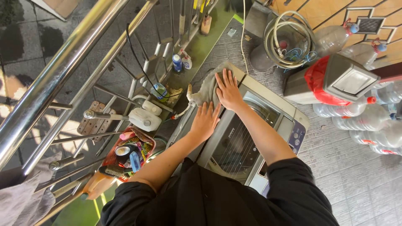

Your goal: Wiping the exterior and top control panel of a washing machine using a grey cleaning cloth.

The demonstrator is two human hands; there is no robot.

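washing machine lid (234,142) (grey), tiled floor (360,184)

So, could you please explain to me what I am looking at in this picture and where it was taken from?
There is one picture, taken by a camera worn on a person's head, looking straight down, so you see their own black-sleeved arms from above. No machine arm is involved, only two bare hands. They stand over a grey top-loading washing machine with a control panel on its right side. The right hand lies flat, fingers spread, on a grey cloth at the machine's far corner. The left hand rests flat on the lid just below it. Neither hand grips anything. To the left run a steel railing, a white jug and a red basket of small items. To the right lie clear plastic bottles and a coiled hose.
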